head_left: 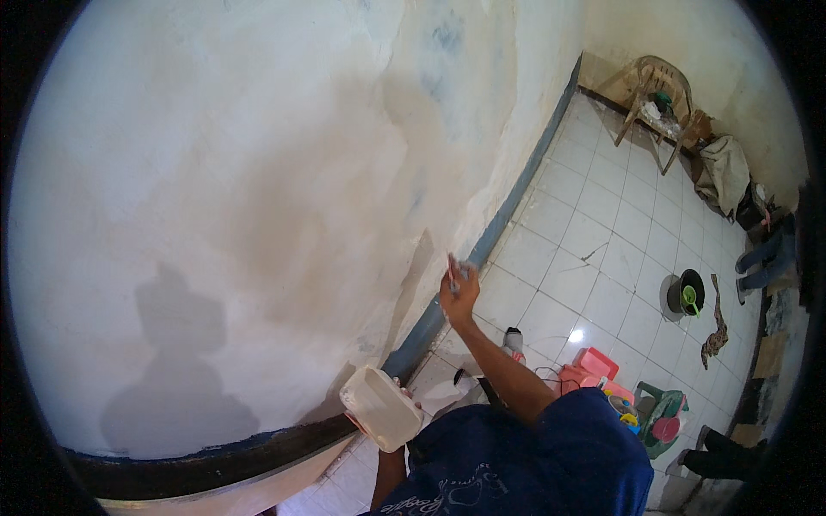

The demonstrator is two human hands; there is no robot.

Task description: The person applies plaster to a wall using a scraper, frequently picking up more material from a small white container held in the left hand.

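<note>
**Brush up at the wall, tub down low**

Brush point(453, 273) is the small thing in your right hand point(459, 292). Your fingers are curled tight around its thin handle, and the brush points up and a bit to the left. The tip is just beside the wall point(258, 172), low down, near the blue strip point(508, 206) that runs along the bottom of the wall. You cannot tell from here if the tip touches the wall or not. Your right arm reaches out straight from your blue shirt point(533, 464).

Your left hand point(366, 421) is lower and closer to you. It holds a white tub point(381, 408). The tub is tilted, with its wide side facing up at you. Most of that hand hides under the tub, so only a few fingers show at its edge. They are wrapped on the tub.

The wall is white with big brown patches, and your shadow point(181, 370) falls on it at the left.

The floor point(602, 232) has white tiles. A black bucket point(688, 292) stands on it, well apart from you. Pink and green toys point(602, 370) lie near your right side. A plastic chair point(658, 95) stands far off in the corner.
</note>
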